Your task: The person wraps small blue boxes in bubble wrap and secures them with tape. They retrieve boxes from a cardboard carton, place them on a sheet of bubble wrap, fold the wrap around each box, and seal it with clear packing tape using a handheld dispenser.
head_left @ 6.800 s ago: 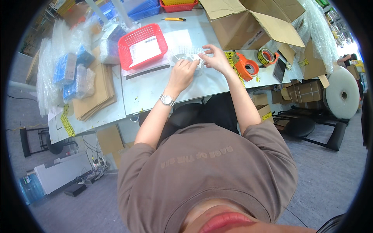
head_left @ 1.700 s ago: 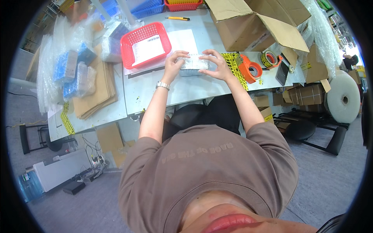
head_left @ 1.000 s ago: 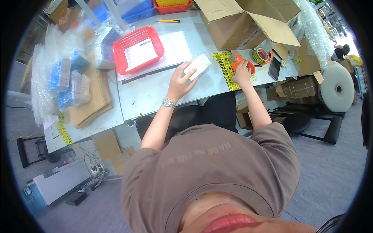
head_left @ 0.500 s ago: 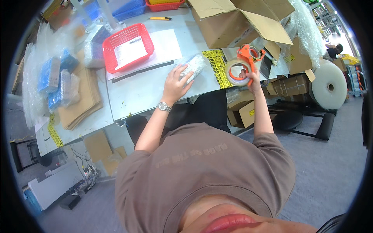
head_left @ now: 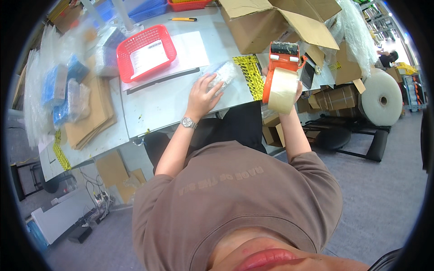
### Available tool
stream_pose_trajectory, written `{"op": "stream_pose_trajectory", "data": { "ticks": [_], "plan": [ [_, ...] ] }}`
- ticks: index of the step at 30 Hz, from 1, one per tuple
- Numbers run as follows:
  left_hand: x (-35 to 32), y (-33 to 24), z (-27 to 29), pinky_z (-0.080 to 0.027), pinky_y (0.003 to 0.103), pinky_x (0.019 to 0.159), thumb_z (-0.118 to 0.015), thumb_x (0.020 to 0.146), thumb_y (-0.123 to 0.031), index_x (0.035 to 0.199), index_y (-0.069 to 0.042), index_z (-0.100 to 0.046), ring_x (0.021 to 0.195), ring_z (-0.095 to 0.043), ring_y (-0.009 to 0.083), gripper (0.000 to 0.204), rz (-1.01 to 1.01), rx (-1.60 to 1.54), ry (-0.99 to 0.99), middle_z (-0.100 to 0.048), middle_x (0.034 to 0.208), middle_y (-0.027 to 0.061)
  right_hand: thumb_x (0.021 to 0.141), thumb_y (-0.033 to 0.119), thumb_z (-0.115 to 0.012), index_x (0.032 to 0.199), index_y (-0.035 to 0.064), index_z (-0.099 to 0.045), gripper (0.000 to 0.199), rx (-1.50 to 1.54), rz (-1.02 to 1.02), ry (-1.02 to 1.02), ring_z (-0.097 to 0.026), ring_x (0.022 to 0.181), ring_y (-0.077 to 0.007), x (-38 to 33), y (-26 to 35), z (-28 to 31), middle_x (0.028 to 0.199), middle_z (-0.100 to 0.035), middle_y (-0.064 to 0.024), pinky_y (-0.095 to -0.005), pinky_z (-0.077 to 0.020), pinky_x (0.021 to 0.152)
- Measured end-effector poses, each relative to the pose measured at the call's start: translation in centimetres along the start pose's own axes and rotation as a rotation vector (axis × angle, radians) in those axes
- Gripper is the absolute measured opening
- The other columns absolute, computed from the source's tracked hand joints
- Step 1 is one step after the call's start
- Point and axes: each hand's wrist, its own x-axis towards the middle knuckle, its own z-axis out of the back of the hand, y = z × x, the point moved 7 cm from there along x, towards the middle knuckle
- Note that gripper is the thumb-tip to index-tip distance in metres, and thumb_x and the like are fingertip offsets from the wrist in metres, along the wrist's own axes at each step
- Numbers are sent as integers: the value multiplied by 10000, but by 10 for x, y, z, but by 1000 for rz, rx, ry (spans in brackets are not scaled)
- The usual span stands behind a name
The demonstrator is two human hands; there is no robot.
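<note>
A small bubble-wrapped package lies near the front edge of the pale table. My left hand, a watch on its wrist, rests over the package's near left end, its fingers slightly spread and curled on the wrap. Off to the right, my right hand grips an orange tape dispenser that carries a wide roll of clear tape. The dispenser is raised, its dark roller end pointing away from me. Most of the right hand's fingers are hidden behind the tape roll.
A red basket holding a paper stands on white sheets. Beyond are a yellow cutter and an open carton. Kraft envelopes and wrapped blue boxes lie left. A bubble-wrap roll stands right.
My right hand has turned the tape dispenser, so its roller end now points away and the roll's broad outer face shows. My left hand stays on the package.
</note>
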Motion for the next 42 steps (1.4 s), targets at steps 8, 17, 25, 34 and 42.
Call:
{"op": "stream_pose_trajectory", "data": {
  "ticks": [8,17,25,34,42],
  "plan": [
    [-24,15,-17,-303,523,1092,-739,741,-145,1175,-186,-651,1274,-445,306,445,-19,253,37,-537,1299,56,743,581,-704,1417,31,-305,957,149,-83,150,-443,1167,-275,-1,-18,-39,1340,-380,-180,-358,-541,846],
    [44,-33,70,-371,418,1029,-747,786,-210,1249,-28,-488,1202,-482,200,561,471,-1097,-129,-535,1244,100,818,575,-557,1394,52,-394,794,260,-6,248,-526,1199,-340,11,-32,-84,1356,-474,-194,-487,-484,964],
    [89,-102,133,-418,376,959,-813,693,-108,1379,-23,-269,1161,-493,220,880,291,-1182,-77,-469,1267,122,708,226,-499,1242,-32,-486,593,200,-30,178,-484,640,-146,11,-26,-131,953,-563,-120,-311,-453,650],
    [90,-112,161,-483,380,951,-848,707,-110,1223,-6,-461,1130,-572,264,654,-10,-540,-245,-552,1217,193,752,254,-492,1208,-29,-482,537,119,62,282,-491,742,-183,4,-15,-147,758,-501,-89,-295,-438,703],
    [90,-117,169,-551,365,839,-799,738,-43,910,-52,-683,906,-686,240,207,17,-561,-400,-692,948,101,746,233,-501,1242,-33,-471,564,91,107,287,-486,720,-173,1,-14,-140,798,-528,-102,-294,-440,708]
  ]
}}
